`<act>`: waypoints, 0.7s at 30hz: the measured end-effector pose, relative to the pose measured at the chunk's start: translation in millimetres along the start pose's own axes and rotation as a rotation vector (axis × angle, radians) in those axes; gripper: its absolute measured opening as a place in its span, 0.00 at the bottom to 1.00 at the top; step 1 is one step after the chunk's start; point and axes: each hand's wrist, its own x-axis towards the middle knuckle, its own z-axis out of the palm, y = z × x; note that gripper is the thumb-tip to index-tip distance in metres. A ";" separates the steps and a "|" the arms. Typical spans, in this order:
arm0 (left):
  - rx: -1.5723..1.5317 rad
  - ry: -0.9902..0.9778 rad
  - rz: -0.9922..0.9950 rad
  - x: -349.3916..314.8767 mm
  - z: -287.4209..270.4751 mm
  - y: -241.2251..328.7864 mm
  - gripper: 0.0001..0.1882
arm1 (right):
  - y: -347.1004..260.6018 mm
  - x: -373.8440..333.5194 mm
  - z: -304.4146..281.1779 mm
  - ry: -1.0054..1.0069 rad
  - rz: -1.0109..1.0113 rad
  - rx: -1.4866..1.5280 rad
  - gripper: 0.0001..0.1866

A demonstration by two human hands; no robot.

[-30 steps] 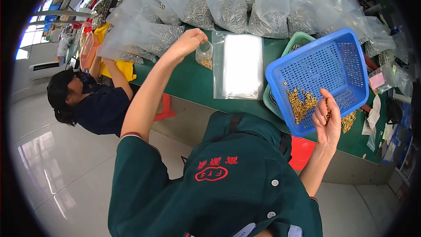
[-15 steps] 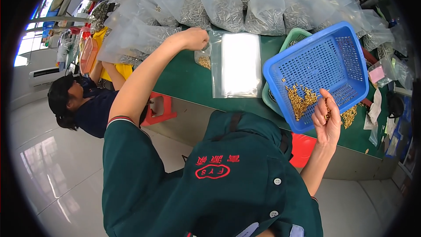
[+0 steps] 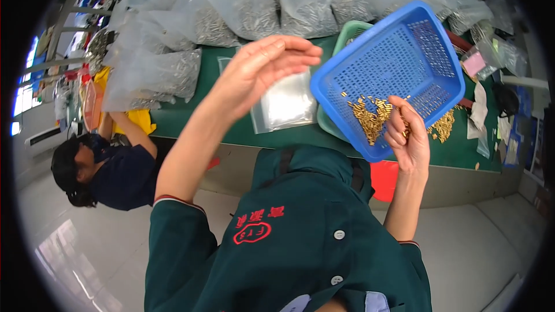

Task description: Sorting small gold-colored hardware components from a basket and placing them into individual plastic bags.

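My left hand is raised over the stack of clear plastic bags, its fingers stretched out and nothing seen in them. A blue perforated basket sits tilted to the right, with small brass-coloured cylindrical pieces gathered at its near left end. Over the basket's near edge, my right hand is curled round a few brass pieces, which show between the fingers. Beneath the blue basket, a green basket is mostly covered.
Clear bags of silver metal parts line the back of the green table. More brass pieces lie right of the basket. A co-worker is at the left. A red stool stands below the table edge.
My left hand has left the small bag of brass pieces, moved right and opened; that bag no longer shows. My right hand stays curled at the basket. The whole view has shifted.
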 end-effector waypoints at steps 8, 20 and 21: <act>-0.963 -0.064 -0.309 59.7 94.9 -107.0 0.25 | -1.5 3.1 28.5 0.014 0.017 -0.217 0.15; -1.081 -0.101 -0.260 69.1 99.2 -123.4 0.22 | -5.1 10.3 11.8 0.047 -0.016 -0.185 0.13; -1.082 -0.099 -0.261 69.3 99.3 -123.3 0.22 | -4.9 10.5 13.0 0.036 -0.022 -0.188 0.13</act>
